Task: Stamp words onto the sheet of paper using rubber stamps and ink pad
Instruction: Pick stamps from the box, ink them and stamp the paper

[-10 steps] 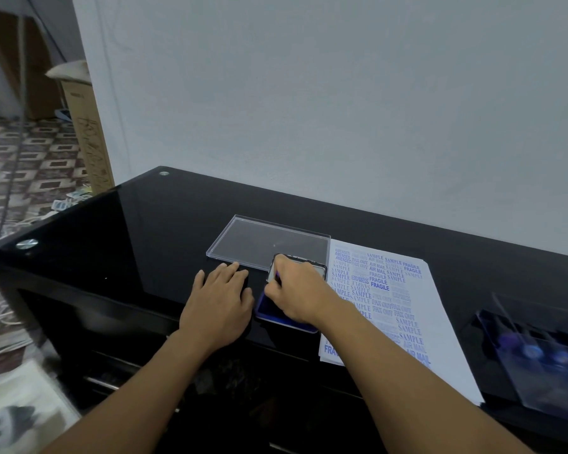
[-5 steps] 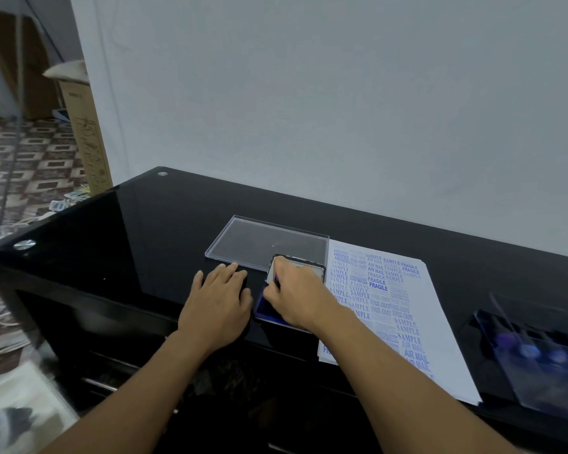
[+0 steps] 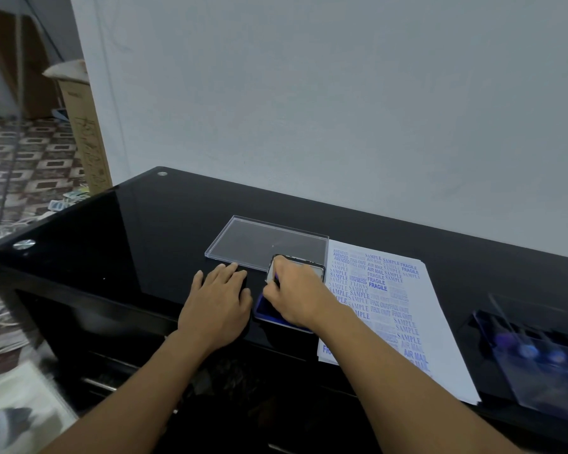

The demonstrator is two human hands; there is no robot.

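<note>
A white sheet of paper [image 3: 417, 309] covered with blue stamped words lies on the black glass table [image 3: 138, 244]. Left of it sits an open blue ink pad [image 3: 266, 311] with its hinged lid [image 3: 312, 265] raised behind. My right hand [image 3: 295, 293] is curled over the pad, pinching a small rubber stamp [image 3: 274, 278] that is mostly hidden by the fingers. My left hand [image 3: 218, 303] rests flat on the table just left of the pad, fingers straight.
A clear plastic lid [image 3: 266, 244] lies behind the hands. At the right edge a clear box with dark compartments [image 3: 538, 348] holds more stamps. A wall runs close behind the table. A cardboard box [image 3: 86, 132] stands on the floor at left.
Both hands stay almost where they were; the right hand keeps the stamp down on the ink pad. The view has shifted slightly.
</note>
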